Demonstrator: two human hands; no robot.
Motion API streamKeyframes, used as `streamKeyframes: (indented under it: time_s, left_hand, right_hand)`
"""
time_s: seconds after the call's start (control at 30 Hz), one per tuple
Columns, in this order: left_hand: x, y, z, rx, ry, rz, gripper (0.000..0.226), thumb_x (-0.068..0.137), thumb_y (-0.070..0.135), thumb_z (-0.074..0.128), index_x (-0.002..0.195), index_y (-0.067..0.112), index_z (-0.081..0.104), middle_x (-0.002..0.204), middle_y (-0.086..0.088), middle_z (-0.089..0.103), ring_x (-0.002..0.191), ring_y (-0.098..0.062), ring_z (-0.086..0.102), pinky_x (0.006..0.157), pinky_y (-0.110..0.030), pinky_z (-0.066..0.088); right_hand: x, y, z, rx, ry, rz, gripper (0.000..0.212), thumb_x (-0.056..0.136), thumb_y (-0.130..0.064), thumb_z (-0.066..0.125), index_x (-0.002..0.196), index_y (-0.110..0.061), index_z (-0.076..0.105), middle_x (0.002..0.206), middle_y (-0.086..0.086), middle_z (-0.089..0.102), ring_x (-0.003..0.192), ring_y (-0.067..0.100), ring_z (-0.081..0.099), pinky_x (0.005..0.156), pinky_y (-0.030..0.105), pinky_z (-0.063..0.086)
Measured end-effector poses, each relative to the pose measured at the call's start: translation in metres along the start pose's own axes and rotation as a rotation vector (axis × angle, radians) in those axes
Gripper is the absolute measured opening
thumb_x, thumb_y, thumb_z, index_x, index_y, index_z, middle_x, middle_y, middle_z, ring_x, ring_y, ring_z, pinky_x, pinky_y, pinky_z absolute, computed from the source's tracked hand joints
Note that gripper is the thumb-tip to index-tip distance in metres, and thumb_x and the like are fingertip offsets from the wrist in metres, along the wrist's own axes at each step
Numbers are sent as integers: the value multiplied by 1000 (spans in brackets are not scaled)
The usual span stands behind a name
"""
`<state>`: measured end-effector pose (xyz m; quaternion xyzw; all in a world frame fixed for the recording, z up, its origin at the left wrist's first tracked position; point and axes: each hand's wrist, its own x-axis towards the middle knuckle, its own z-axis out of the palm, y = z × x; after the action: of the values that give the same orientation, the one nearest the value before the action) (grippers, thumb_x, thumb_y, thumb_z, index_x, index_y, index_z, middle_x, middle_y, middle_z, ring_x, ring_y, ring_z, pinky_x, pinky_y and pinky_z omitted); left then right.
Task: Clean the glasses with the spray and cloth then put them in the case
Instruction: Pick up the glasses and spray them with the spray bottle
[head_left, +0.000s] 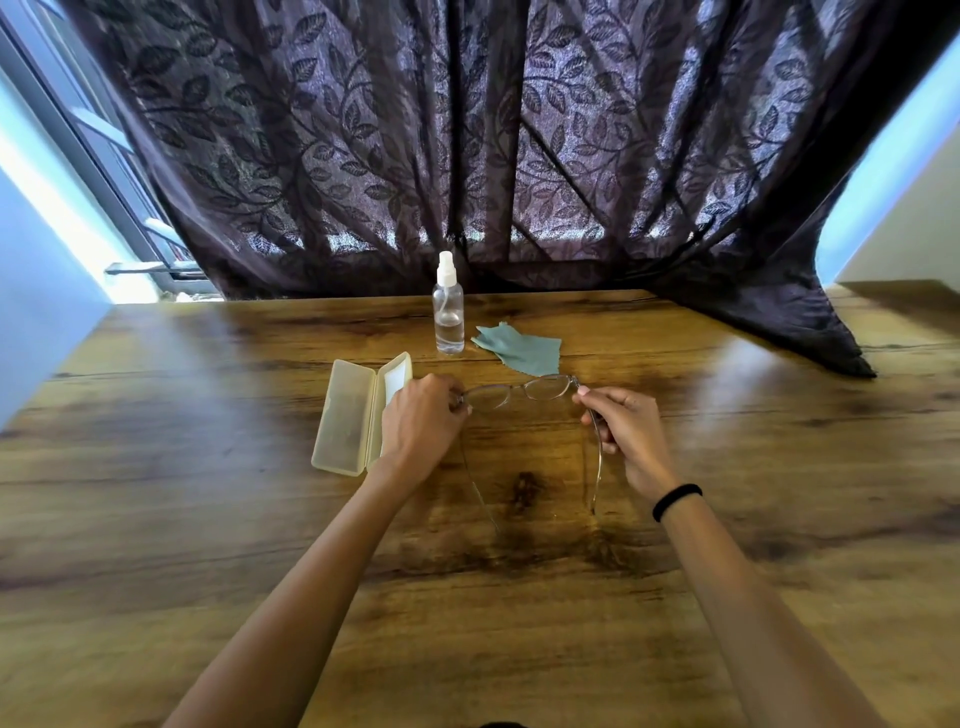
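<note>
Both hands hold the glasses (517, 391) above the wooden table (208, 493), near its middle. The left hand (422, 421) has its grip closed on the frame's left corner, by the hinge, with the fingers curled over it. The right hand (626, 431) pinches the right corner between thumb and fingertips, its grip also closed on the frame. The glasses are unfolded: the lenses face away from the person and both thin temples run back toward the body, the right one passing under the right hand. Whether the temple tips touch the table cannot be told.

Just left of the left hand lies the case (353, 415), pale yellow and translucent, open flat on the table with its lid half partly hidden behind the wrist. Beyond the glasses stands the spray (448, 306), a clear bottle with a white cap, upright and partly filled. Just to its right lies the cloth (519, 351), grey-green and slightly rumpled, flat on the table and apart from the glasses.

A black band (675, 500) circles the right wrist. A dark leaf-patterned curtain (467, 130) hangs behind the table, its right end draped onto the tabletop.
</note>
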<state>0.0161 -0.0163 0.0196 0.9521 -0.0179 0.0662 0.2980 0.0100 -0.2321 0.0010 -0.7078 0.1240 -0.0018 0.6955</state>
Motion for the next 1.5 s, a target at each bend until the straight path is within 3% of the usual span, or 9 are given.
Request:
streamKeyframes:
  time_s: [0.17,0.4,0.7,1.13,1.23,1.37,1.5]
  left_hand:
    - [12,0,-4,42,9,4,23,83,23,67,104,13,68,92,-6,72,80,-20,65,70,-36,55]
    - [27,0,-8,117,45,26,21,82,22,66,101,16,69,94,-6,71,77,-20,62,58,-27,44]
    - [35,-5,-4,119,24,49,20,82,22,66,100,15,69,93,-5,71,77,-19,63,60,-28,48]
    - [32,-11,3,106,50,46,25,83,25,66,106,15,68,94,-4,73,80,-16,64,63,-23,42]
    - [33,-13,3,105,67,50,24,83,27,66,105,16,69,93,-2,73,80,-15,64,60,-22,39]
    - [34,-19,-2,50,120,45,26,81,28,69,104,15,69,93,-4,73,80,-18,66,64,-30,53]
    - [40,-22,-11,-14,231,60,19,80,21,70,98,14,71,90,-3,74,77,-17,66,61,-25,48]
  right_hand:
    - [7,-3,4,-25,-2,-16,12,87,-15,62,82,-6,69,60,3,55,37,0,40,33,12,29]
    - [13,-3,5,-77,-5,-18,14,87,-16,61,79,-8,69,57,3,55,34,0,39,33,13,28]
    - [18,-4,8,-110,-4,-13,16,88,-15,61,84,-2,69,56,3,54,34,1,38,32,13,28]
    - [23,6,7,-116,-22,8,19,87,-19,62,85,-1,69,57,3,54,39,3,39,35,14,30]
    - [23,7,7,-99,-28,14,19,86,-19,63,86,-1,68,59,3,54,42,5,40,35,14,31]
    - [22,4,5,-90,28,-9,19,84,-23,66,85,-4,67,60,1,55,45,7,43,36,14,32]
    - [26,-5,7,-75,89,-103,10,83,-19,66,82,-9,65,62,0,57,45,8,44,35,13,33]
